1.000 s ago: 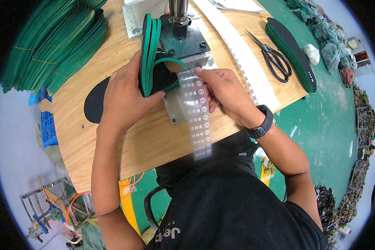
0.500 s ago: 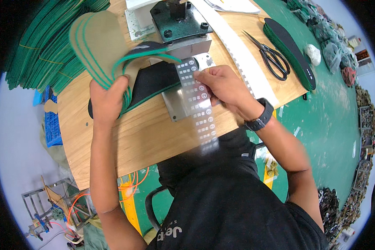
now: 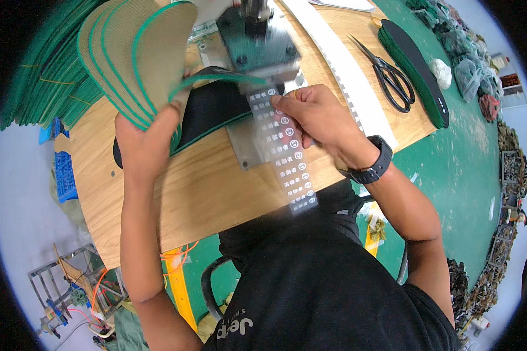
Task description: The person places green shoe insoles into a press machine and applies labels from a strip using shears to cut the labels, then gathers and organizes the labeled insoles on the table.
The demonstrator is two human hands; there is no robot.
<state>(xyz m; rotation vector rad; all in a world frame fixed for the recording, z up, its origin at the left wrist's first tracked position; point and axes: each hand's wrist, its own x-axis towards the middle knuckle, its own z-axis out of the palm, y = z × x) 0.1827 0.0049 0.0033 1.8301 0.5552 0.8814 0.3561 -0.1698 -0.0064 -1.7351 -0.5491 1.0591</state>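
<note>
The left hand (image 3: 143,140) grips a fanned stack of tan, green-edged insoles (image 3: 137,55) above the wooden worktop's (image 3: 175,193) far edge. The right hand (image 3: 313,114) pinches a clear printed label strip (image 3: 284,155) beside the black insole (image 3: 211,108).

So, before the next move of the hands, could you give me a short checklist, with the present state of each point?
1. Left hand grips the fanned tan, green-edged insoles: ok.
2. Right hand pinches the clear sticker strip: ok.
3. Black insole lies flat under the grey metal press: ok.
4. Fingers away from the press head: cannot tell.
5. Black scissors apart from both hands: ok.
</note>
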